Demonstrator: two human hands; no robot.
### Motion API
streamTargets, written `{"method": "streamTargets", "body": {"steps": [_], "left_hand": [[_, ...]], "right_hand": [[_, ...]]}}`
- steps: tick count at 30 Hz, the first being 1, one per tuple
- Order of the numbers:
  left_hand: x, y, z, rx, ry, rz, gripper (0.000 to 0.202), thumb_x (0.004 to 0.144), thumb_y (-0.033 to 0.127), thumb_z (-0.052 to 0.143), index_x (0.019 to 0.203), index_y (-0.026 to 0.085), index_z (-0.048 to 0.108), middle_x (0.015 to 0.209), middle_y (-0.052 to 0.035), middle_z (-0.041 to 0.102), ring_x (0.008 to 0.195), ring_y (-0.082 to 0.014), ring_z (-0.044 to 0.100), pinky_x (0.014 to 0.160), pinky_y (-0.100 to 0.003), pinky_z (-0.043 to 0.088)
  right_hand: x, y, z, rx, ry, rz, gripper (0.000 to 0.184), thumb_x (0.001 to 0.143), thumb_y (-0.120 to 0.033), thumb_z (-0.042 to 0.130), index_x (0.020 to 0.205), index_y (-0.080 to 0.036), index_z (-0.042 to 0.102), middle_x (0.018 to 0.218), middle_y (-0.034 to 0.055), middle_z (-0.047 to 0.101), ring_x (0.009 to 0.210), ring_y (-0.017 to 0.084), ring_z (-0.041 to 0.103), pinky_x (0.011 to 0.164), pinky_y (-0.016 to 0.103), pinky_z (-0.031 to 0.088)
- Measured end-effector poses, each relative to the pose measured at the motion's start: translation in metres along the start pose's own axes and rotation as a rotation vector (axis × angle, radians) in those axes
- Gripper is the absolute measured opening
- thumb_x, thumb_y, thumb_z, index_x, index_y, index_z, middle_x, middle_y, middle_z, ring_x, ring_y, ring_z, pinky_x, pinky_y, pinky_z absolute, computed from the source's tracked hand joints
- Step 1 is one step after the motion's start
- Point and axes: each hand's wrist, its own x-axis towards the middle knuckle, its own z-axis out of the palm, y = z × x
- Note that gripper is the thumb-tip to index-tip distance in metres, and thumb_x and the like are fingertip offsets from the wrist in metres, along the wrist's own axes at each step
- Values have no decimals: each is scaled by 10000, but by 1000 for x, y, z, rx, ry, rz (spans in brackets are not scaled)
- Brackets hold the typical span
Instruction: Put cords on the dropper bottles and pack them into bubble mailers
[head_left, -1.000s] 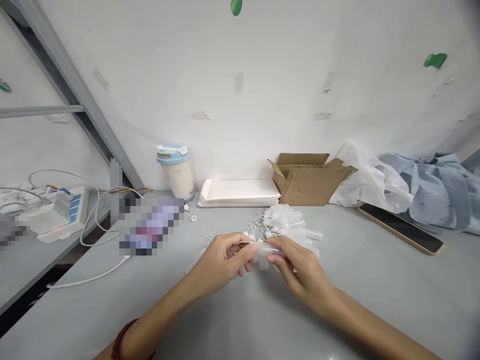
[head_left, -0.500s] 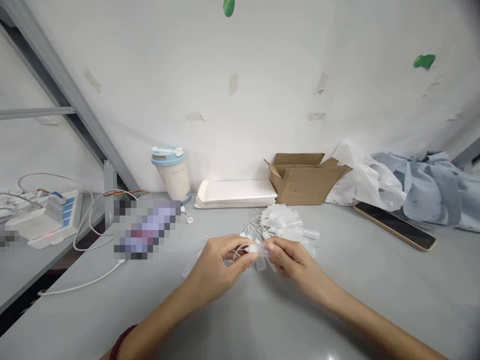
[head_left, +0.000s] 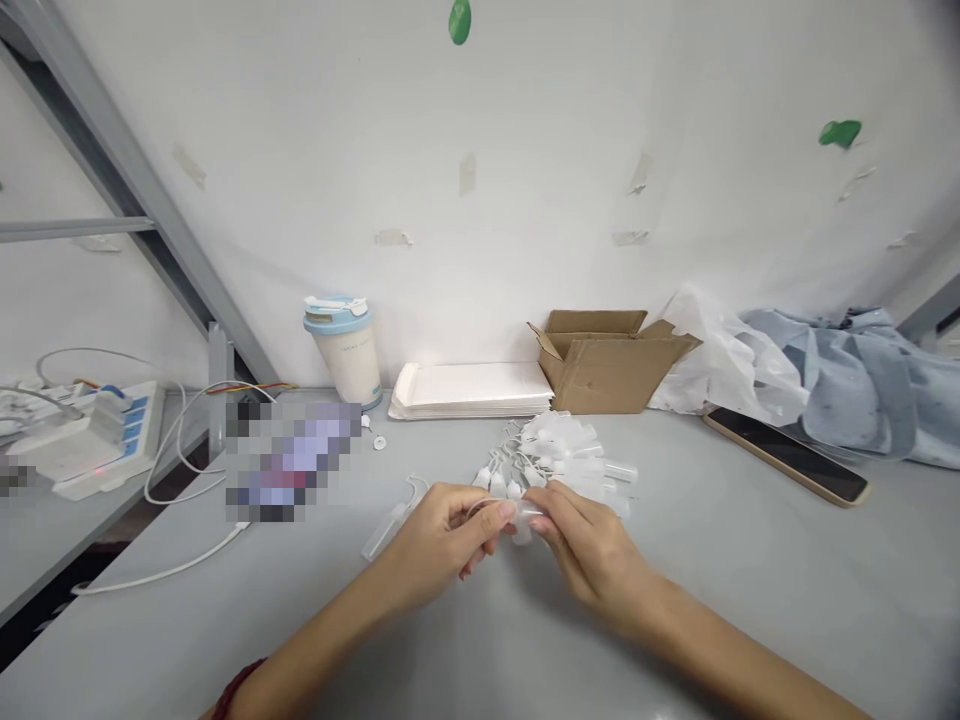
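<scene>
My left hand (head_left: 442, 535) and my right hand (head_left: 592, 545) meet just above the grey table (head_left: 750, 600), both pinching one small clear plastic tube (head_left: 525, 514) between fingertips. The tube has a white cap end and is mostly hidden by my fingers. Right behind my hands lies a pile of similar clear tubes with white caps and thin wire hooks (head_left: 566, 455). One separate tube with a hook (head_left: 390, 518) lies on the table to the left of my left hand.
At the back stand a lidded cup (head_left: 346, 345), a stack of white flat packets (head_left: 472, 388), an open cardboard box (head_left: 611, 360), a plastic bag (head_left: 731, 360) and blue cloth (head_left: 847, 375). A phone (head_left: 787, 455) lies right. A power strip with cables (head_left: 90, 430) sits left.
My hands have stayed together on the tube and dropped slightly toward me. The fingers shifted a little on it. The view moved slightly.
</scene>
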Motion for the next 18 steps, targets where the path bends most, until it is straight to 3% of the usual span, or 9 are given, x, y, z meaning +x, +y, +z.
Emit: {"method": "streamTargets", "body": {"steps": [5, 11, 14, 18], "left_hand": [[-2, 1, 1, 96, -10, 26, 371, 870, 403, 453, 607, 151, 520, 497, 55, 424, 464, -75, 412, 462, -187, 335], [-6, 4, 1, 284, -10, 176, 310, 878, 259, 441, 588, 155, 475, 563, 41, 449, 543, -78, 446, 517, -178, 338], [-6, 6, 2, 339, -17, 222, 325, 878, 230, 440, 562, 155, 454, 564, 38, 456, 550, -78, 444, 529, -183, 328], [-4, 6, 3, 393, 4, 268, 334, 879, 224, 449, 553, 152, 468, 554, 37, 464, 549, -77, 443, 538, -187, 325]], "right_hand": [[7, -11, -9, 279, -138, 268, 305, 961, -233, 285, 799, -165, 534, 655, 4, 511, 576, 114, 461, 553, 234, 374], [9, -11, -10, 575, -249, 571, 442, 946, -439, 294, 610, -183, 423, 531, -52, 350, 444, 72, 338, 439, 215, 302], [8, -7, -9, 785, -290, 715, 467, 898, -546, 339, 591, -195, 377, 499, -73, 292, 389, 57, 279, 368, 204, 275], [10, -1, -9, 1035, -365, 816, 461, 843, -586, 425, 612, -187, 422, 498, -92, 241, 380, 48, 209, 318, 191, 276]]}}
